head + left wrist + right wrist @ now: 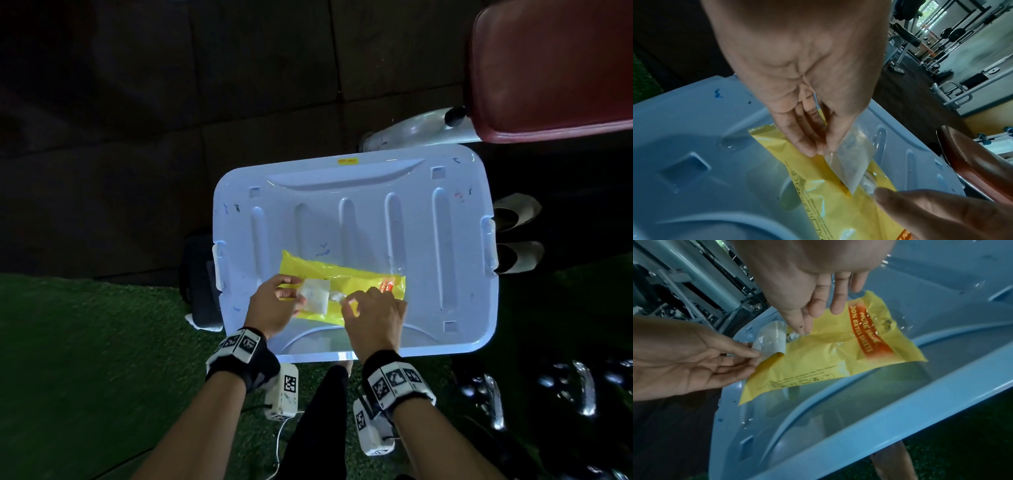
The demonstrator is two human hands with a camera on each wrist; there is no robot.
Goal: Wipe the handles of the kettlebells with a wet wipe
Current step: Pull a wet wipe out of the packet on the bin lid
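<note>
A yellow wet-wipe pack (342, 291) lies flat on a pale blue bin lid (359, 212); the left hand (274, 305) pinches the pack's peeled-back clear flap (846, 162) in its grip; the right hand (373, 315) pinches at a bit of white wipe (337, 295) at the opening; dark kettlebells (493, 397) sit on green turf (85, 359) to the right, well apart from both hands.

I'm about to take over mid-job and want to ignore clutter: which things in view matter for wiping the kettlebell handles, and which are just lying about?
Belongs to the job:
- yellow wipe pack, lying on the lid
- clear flap, pinched open by the left hand
- right hand, fingertips at the pack's opening
- kettlebells, dark, low right on the turf

Just lying about:
- blue bin lid
- red bench pad
- pair of shoes
</note>
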